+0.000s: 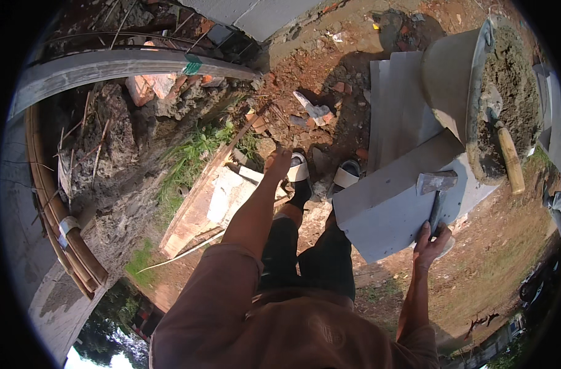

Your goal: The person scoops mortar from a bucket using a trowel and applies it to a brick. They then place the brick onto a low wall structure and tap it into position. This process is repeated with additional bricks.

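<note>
My right hand (430, 245) is closed around the lower end of the handle of a hammer (437, 183). The hammer's worn metal head rests against the face of a large smooth grey block (379, 212). Out ahead of my body, above my left foot, is my left hand (278, 162). Nothing shows in it, and its fingers are too small and turned away to read. Beyond the block, at the right, stands a big bucket (449, 80) full of wet grey mortar (508, 74). A trowel (509, 154) with a wooden handle lies on the mortar, its handle sticking out over the rim.
More grey slabs (394, 101) lie behind the block. To my left are wooden boards (197, 212), grass, and a broken masonry edge (114, 129). A curved-looking grey beam (133, 63) and bamboo poles (65, 234) border that side. Brick rubble (314, 111) covers the ground by my feet.
</note>
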Motion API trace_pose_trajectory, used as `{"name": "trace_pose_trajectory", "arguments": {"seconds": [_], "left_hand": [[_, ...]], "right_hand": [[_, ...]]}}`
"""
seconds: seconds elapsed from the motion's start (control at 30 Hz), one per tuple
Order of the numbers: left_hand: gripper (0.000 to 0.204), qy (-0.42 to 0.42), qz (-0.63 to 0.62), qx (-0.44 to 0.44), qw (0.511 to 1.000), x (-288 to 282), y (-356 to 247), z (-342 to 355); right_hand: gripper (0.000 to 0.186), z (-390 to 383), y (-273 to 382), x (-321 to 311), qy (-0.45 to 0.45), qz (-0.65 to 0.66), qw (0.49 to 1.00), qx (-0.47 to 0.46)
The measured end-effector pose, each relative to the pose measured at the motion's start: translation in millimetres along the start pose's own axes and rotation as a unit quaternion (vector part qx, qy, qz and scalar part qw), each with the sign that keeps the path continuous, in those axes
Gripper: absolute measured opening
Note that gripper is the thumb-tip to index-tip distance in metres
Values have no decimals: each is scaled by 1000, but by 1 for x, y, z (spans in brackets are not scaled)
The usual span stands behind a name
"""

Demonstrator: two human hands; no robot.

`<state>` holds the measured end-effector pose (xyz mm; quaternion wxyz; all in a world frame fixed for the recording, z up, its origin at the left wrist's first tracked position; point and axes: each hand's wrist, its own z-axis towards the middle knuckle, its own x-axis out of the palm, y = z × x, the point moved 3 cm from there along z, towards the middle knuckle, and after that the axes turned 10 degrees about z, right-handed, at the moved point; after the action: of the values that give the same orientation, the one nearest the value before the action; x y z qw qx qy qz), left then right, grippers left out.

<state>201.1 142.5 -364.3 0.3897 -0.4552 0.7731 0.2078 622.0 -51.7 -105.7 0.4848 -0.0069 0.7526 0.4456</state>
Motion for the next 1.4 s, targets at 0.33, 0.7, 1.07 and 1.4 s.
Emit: {"name": "trace_pose_trajectory", "arguments": {"seconds": [0.33,0.7,1.07,1.4], "left_hand": [[71,-33,-363,-460,810,42,-13,239],[32,-94,-785,-245,561,-52,-20,77],[38,-86,-823,-216,518,-324,-136,-137],[40,46,-845,-151,511,-290,-266,-125]], "right_hand": [[58,-19,-37,1,-89,-11,996,-22],[50,-6,-30,7,-63,-90,993,-47],[35,-34,38,-44,8,64,997,31],[26,-106,104,-98,82,338,923,165]]}}
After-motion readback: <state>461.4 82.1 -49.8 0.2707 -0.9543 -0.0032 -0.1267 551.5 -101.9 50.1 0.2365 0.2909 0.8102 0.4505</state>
